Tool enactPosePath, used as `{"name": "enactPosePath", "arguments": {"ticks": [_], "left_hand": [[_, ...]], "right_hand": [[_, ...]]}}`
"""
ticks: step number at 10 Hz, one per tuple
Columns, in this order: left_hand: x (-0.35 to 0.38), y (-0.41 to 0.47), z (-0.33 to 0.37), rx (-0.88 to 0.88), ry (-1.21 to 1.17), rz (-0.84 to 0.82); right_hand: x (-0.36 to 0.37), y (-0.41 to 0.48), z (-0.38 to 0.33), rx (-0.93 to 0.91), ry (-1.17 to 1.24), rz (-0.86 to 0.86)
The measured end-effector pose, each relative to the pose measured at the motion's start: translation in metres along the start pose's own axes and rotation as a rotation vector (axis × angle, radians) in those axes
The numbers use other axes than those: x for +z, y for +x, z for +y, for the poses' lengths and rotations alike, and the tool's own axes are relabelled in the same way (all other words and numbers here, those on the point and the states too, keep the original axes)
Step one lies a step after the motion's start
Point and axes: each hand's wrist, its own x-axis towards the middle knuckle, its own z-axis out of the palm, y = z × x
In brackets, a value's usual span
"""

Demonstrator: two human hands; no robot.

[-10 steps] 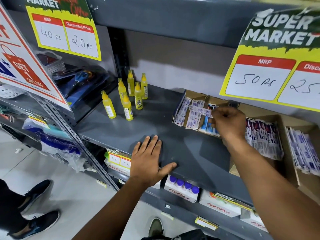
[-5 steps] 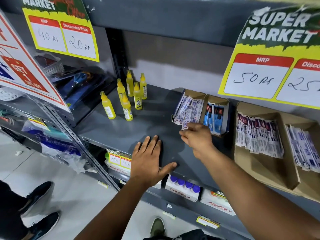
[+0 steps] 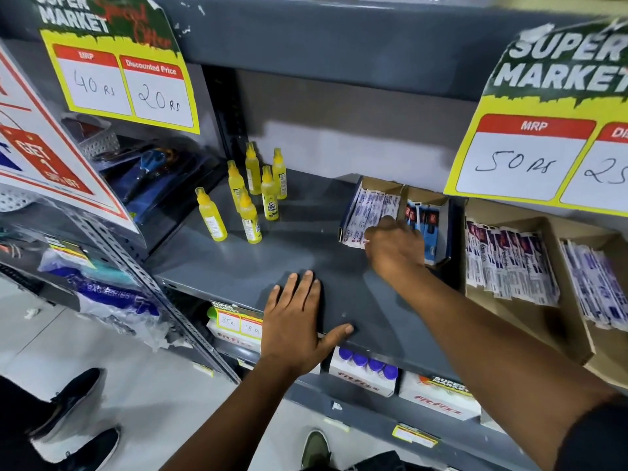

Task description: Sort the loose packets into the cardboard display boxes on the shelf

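A small two-compartment cardboard display box (image 3: pixel 384 182) stands at the back of the grey shelf (image 3: pixel 272 256). Its left compartment holds white and purple packets (image 3: pixel 368 207). The right compartment holds blue packets (image 3: pixel 429 229). My right hand (image 3: pixel 396 248) is at the front of this box, fingers curled over the lower ends of the white packets. My left hand (image 3: pixel 295 321) lies flat, fingers spread, on the shelf's front edge and holds nothing. Further right, a larger cardboard box (image 3: pixel 557 334) holds rows of purple and white packets (image 3: pixel 506 263).
Several yellow glue bottles (image 3: pixel 251 198) stand upright at the shelf's back left. Yellow price signs (image 3: pixel 530 164) hang from the shelf above. Boxes of blue-capped bottles (image 3: pixel 365 372) sit on the shelf below. Another person's dark shoes (image 3: pixel 68 409) are on the floor at lower left.
My right hand left the blue packets' compartment, dropped to the shelf in front of the box, and now rests against the white packets. The left hand has stayed flat on the shelf.
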Motion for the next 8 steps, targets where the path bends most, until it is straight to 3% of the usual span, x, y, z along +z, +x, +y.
{"name": "enactPosePath", "arguments": {"ticks": [1,2,4,6,7,8], "left_hand": [[0.000,0.001,-0.001,0.003,0.016,-0.019],[-0.001,0.001,-0.002,0.013,0.019,-0.033],[0.001,0.000,-0.006,0.060,-0.005,-0.007],[0.002,0.001,-0.006,0.070,0.058,-0.022],[-0.004,0.004,-0.002,0.038,0.035,-0.075],[-0.011,0.004,0.017,0.099,0.091,-0.119]], "right_hand": [[0.009,-0.007,0.000,-0.167,-0.091,0.065],[0.012,-0.006,-0.002,-0.219,-0.135,0.046],[0.005,-0.018,0.003,-0.179,-0.008,0.034],[-0.019,-0.105,0.060,0.099,0.198,0.343],[-0.024,-0.166,0.115,0.309,0.219,0.331],[-0.022,-0.222,0.149,0.366,0.130,0.190]]}}
